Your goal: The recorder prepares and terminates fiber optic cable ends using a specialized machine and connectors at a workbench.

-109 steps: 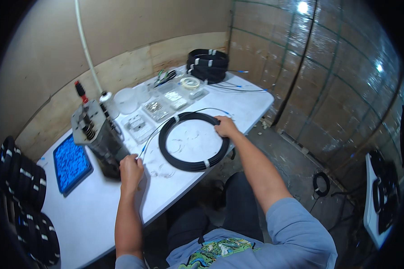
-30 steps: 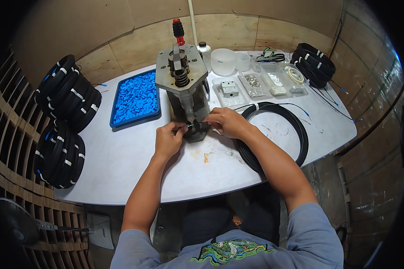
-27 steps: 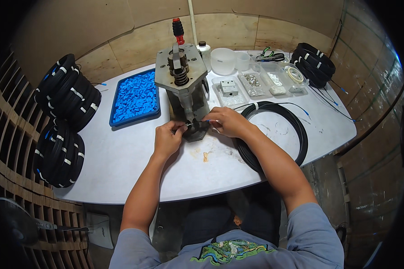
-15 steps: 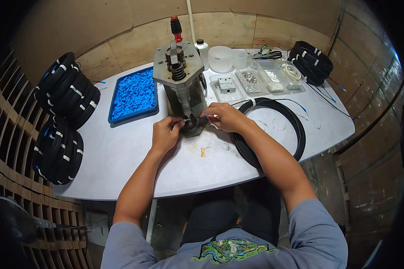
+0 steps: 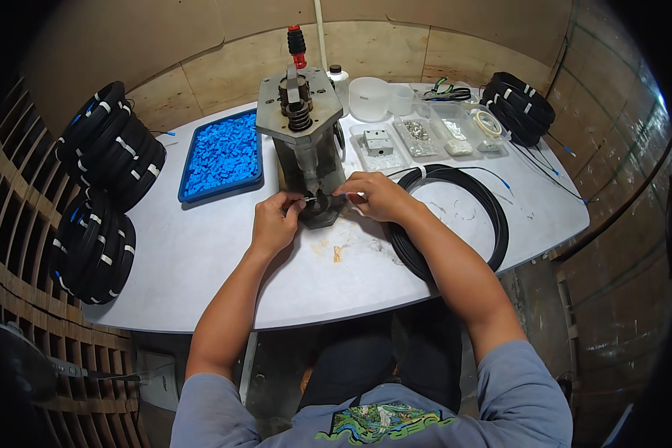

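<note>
Both hands meet at the lower tooling of a grey metal bench press (image 5: 302, 142), which has a black-and-red handle on top. My left hand (image 5: 275, 222), left of the tooling, is closed in a pinch on a small, light metallic piece (image 5: 308, 199) too small to name surely. On the other side my right hand (image 5: 379, 196) has its fingertips pinched at the tooling. A black cable runs from behind this hand to a black cable coil (image 5: 493, 216) lying on the right. My fingers hide most of the cable's end.
A blue tray (image 5: 185, 196) of small blue parts sits left of the press. Banded cable coils (image 5: 112, 149) are stacked at the left edge, with more coils (image 5: 517, 108) at the back right. Clear boxes (image 5: 414, 137) of small parts, white tubs (image 5: 368, 98) and pliers (image 5: 449, 92) stand behind.
Both hands stay almost in place at the press tooling. The blue bit that showed at my right fingertips is now barely visible. The view has shifted slightly.
</note>
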Available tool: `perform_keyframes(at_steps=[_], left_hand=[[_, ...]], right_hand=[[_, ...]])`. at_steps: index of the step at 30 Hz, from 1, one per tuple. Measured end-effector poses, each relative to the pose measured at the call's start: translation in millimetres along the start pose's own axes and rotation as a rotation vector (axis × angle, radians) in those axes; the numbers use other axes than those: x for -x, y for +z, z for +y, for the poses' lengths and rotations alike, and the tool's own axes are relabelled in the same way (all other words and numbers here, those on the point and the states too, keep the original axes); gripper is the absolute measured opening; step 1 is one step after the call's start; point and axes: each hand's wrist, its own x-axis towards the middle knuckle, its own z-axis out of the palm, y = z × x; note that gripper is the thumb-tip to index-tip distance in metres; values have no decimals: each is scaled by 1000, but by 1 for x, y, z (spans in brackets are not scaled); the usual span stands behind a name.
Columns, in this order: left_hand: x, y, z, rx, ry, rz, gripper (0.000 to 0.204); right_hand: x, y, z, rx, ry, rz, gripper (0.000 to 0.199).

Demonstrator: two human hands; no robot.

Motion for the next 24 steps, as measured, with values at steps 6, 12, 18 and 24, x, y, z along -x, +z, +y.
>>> perform_keyframes(at_steps=[6, 12, 18, 24], left_hand=[[1, -2, 1, -3, -29, -29, 15], [1, 0, 5, -28, -21, -26, 14], [-1, 0, 2, -18, 4, -19, 15], [-2, -3, 5, -35, -30, -51, 14]], right_hand=[[3, 2, -3, 0, 52, -9, 41], [6, 2, -2, -23, 79, 11, 43], [3, 3, -1, -47, 54, 19, 42], [2, 3, -1, -54, 62, 17, 35]])
